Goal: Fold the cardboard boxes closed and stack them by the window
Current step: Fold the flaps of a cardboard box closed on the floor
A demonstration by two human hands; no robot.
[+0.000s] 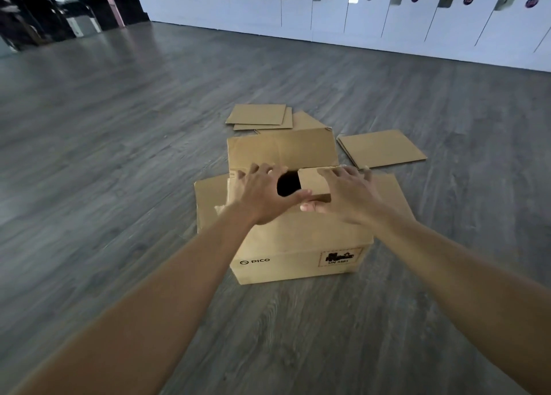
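Observation:
A brown cardboard box (301, 254) printed with "PICO" stands on the grey wood floor, its top partly open. The far flap (281, 150) stands up, and a dark gap shows between the two inner flaps. My left hand (262, 194) lies flat on the left inner flap, fingers spread. My right hand (346, 194) presses on the right inner flap (313, 183), with the thumb curled under its near edge. The long left and right outer flaps hang outward beside the box.
Flat cardboard sheets lie on the floor behind the box: a small pile (259, 115) at the back and one sheet (381, 148) to the right. A row of numbered white lockers (328, 15) lines the far wall. Dark furniture (44, 10) stands at the back left.

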